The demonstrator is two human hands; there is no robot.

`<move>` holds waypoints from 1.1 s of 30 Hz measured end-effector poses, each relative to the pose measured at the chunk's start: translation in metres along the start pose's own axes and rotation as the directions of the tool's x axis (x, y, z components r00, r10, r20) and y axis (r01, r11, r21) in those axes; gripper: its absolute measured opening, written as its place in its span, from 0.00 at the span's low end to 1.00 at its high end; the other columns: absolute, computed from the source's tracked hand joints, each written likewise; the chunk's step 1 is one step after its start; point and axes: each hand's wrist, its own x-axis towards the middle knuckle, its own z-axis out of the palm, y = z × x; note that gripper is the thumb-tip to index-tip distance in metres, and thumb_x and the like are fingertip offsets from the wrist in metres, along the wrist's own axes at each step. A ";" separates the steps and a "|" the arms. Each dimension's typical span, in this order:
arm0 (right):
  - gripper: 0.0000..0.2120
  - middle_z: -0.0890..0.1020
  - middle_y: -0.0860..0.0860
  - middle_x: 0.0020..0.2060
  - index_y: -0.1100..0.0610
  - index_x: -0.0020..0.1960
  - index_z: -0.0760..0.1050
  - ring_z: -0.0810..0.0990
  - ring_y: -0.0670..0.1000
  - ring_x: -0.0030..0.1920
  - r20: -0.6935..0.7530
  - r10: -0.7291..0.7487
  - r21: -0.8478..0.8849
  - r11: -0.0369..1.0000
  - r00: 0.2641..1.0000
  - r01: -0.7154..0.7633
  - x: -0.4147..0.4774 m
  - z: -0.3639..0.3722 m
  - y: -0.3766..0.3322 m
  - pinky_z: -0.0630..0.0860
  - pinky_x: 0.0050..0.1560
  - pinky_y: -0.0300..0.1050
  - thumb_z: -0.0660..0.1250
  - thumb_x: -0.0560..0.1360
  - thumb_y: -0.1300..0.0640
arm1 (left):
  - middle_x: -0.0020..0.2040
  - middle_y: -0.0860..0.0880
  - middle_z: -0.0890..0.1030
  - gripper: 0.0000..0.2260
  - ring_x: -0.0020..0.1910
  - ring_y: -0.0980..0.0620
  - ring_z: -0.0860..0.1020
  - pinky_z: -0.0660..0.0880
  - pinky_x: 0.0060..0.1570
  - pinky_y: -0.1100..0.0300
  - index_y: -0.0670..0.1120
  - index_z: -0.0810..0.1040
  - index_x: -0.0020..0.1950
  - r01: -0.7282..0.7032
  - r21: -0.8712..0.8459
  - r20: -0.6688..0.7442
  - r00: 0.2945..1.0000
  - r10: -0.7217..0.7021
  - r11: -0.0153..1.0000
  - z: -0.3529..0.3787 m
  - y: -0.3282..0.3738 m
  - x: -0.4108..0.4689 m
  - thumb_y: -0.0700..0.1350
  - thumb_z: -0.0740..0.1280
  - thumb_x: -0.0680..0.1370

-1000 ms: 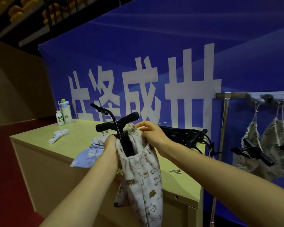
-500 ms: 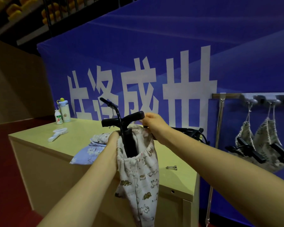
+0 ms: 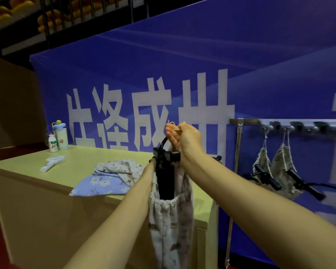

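From the head camera I see the right hand (image 3: 183,137) raised above the bench (image 3: 105,158), its fingers curled tight round the hook of a black clip hanger (image 3: 166,171). The printed trousers (image 3: 171,220) hang from the hanger's clip, in the air at the bench's near edge. The left hand (image 3: 151,167) is buried behind the waistband, so I cannot tell how its fingers lie.

R hand (image 3: 184,138) grips hanger (image 3: 166,175), printed pants (image 3: 171,226) clipped
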 end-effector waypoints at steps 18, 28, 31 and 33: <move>0.07 0.79 0.50 0.33 0.59 0.49 0.79 0.71 0.44 0.30 -0.090 -0.341 -0.328 0.897 0.936 0.295 -0.041 -0.068 -0.055 0.70 0.31 0.35 0.62 0.79 0.61 | 0.32 0.45 0.75 0.12 0.31 0.46 0.74 0.72 0.36 0.56 0.42 0.74 0.33 0.015 0.156 0.182 0.982 -0.044 0.988 0.047 -0.003 -0.032 0.42 0.62 0.76; 0.13 0.79 0.52 0.34 0.54 0.57 0.76 0.79 0.48 0.37 -0.057 -0.486 -0.349 0.828 0.872 0.439 -0.066 -0.135 -0.091 0.80 0.43 0.37 0.57 0.80 0.65 | 0.37 0.42 0.71 0.08 0.39 0.43 0.71 0.74 0.42 0.52 0.41 0.70 0.36 -0.032 0.151 0.201 0.980 0.001 0.988 0.137 -0.035 -0.047 0.39 0.58 0.76; 0.17 0.78 0.52 0.41 0.56 0.66 0.72 0.78 0.47 0.39 -0.178 -0.460 -0.347 0.857 0.870 0.382 -0.051 -0.168 -0.106 0.76 0.41 0.36 0.59 0.79 0.66 | 0.29 0.43 0.65 0.14 0.27 0.46 0.65 0.69 0.32 0.55 0.41 0.65 0.31 -0.009 0.151 0.229 0.973 -0.026 0.989 0.168 -0.044 -0.049 0.38 0.56 0.77; 0.20 0.79 0.54 0.50 0.55 0.69 0.69 0.78 0.47 0.42 -0.231 -0.424 -0.326 0.882 0.876 0.341 -0.042 -0.191 -0.116 0.75 0.41 0.34 0.60 0.79 0.65 | 0.29 0.43 0.67 0.14 0.27 0.45 0.67 0.76 0.39 0.49 0.41 0.67 0.31 0.003 0.153 0.280 0.959 -0.046 0.988 0.189 -0.051 -0.054 0.37 0.57 0.77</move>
